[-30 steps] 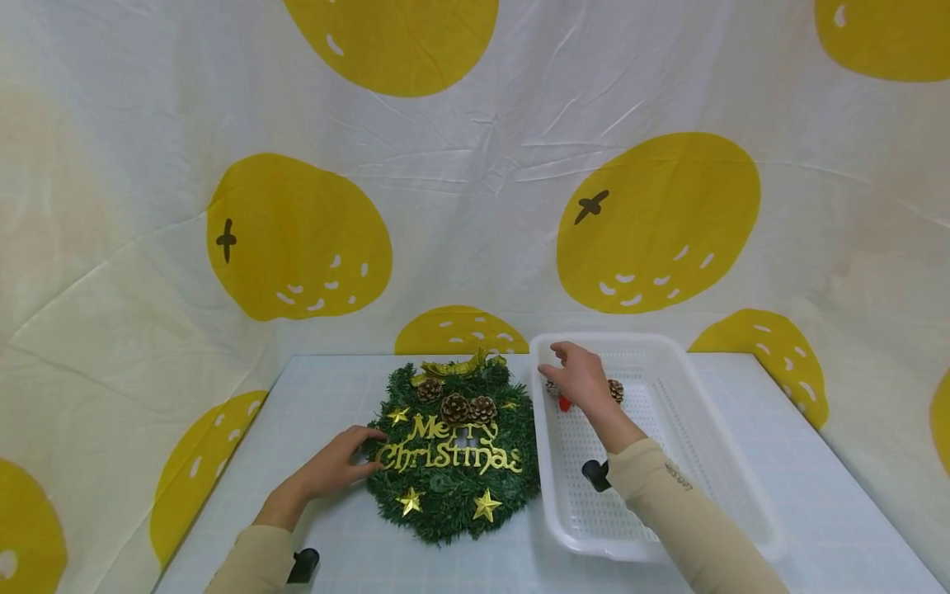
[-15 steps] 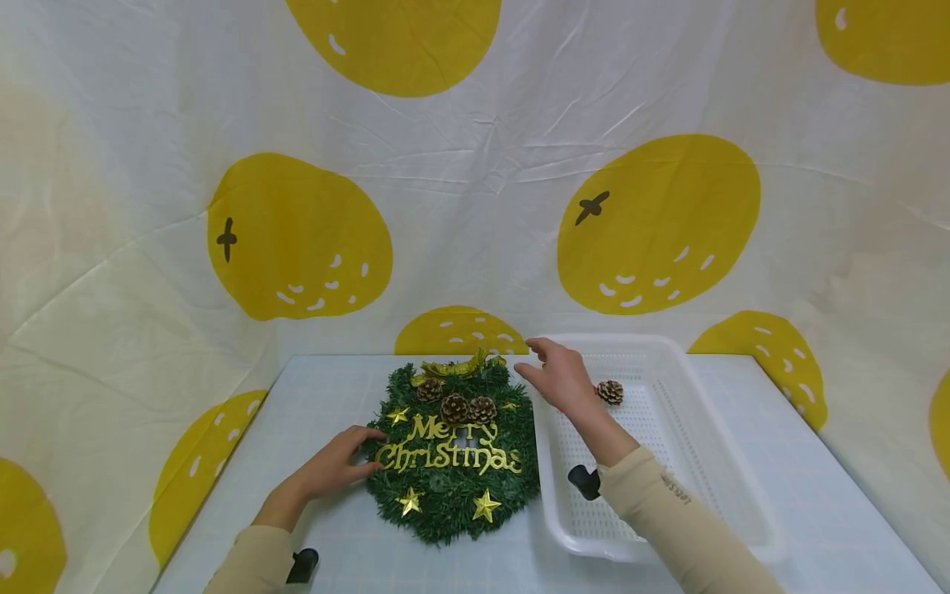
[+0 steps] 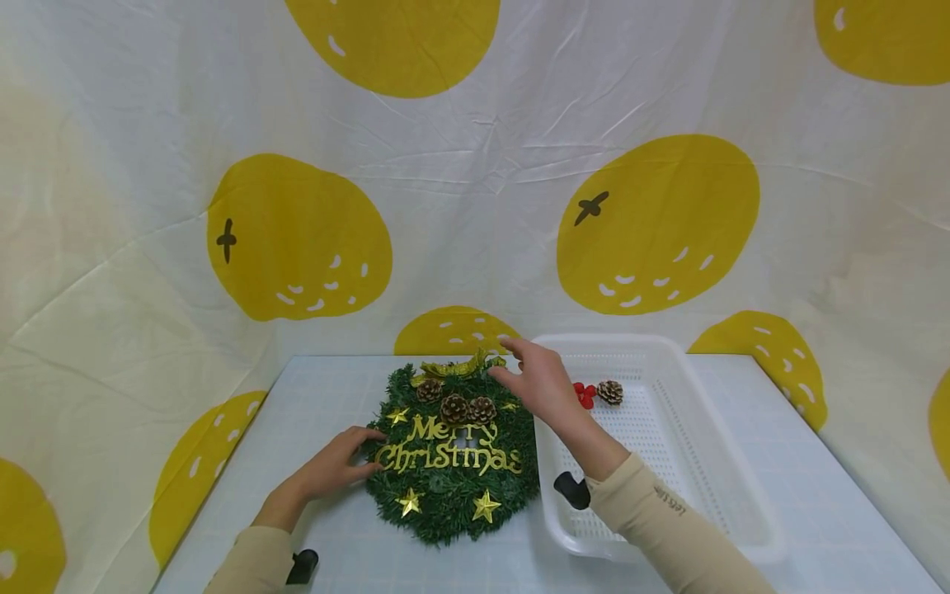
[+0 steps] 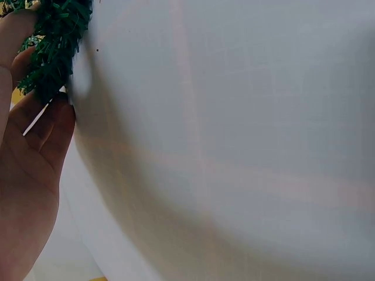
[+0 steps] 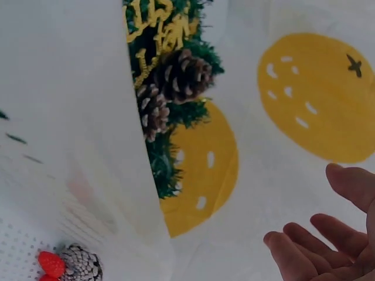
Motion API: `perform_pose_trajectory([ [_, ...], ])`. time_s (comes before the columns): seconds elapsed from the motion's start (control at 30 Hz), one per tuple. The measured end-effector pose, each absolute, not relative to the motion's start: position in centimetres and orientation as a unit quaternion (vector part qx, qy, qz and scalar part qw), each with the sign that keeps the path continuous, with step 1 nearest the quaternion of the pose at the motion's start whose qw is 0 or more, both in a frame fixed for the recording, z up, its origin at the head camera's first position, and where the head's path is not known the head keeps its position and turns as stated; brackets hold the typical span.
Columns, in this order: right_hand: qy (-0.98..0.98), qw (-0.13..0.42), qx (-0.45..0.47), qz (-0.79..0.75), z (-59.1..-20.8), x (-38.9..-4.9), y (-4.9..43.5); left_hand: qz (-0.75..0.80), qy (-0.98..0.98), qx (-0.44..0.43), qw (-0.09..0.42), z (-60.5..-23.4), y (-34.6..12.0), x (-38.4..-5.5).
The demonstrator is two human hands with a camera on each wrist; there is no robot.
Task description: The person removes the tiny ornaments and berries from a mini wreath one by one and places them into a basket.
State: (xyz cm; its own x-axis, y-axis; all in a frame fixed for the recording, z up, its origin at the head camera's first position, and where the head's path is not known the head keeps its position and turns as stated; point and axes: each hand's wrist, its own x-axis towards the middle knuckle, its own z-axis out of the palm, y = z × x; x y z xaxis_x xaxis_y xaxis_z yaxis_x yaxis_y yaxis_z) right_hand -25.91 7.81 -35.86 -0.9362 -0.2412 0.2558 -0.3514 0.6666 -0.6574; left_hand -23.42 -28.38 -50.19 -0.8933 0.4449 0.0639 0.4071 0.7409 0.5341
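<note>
Left hand grips the round, green tinsel wreath, seemingly steadying it; right hand hovers empty, fingers relaxed.

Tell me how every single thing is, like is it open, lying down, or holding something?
Wreath: lying face up on the table.
White basket: no lid, standing on the table.
Pine cone: loose inside the basket.
Red berries: inside too, beside that cone.
Left hand: gripping the wreath's edge.
Right hand: fingers apart, holding nothing.
</note>
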Motion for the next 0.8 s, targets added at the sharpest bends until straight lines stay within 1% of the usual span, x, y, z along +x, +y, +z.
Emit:
perform_pose_trajectory([
  [0.33, -0.903, 0.079, 0.182, 0.381, -35.4, -24.3, 6.2, 0.278, 0.933, 0.226, 0.038, -50.1, -28.3, -23.4],
  [0.8, -0.886, 0.062, 0.209, 0.409, -36.1, -22.4, 3.9, 0.276, 0.933, 0.230, 0.034, -50.1, -28.3, -23.4],
])
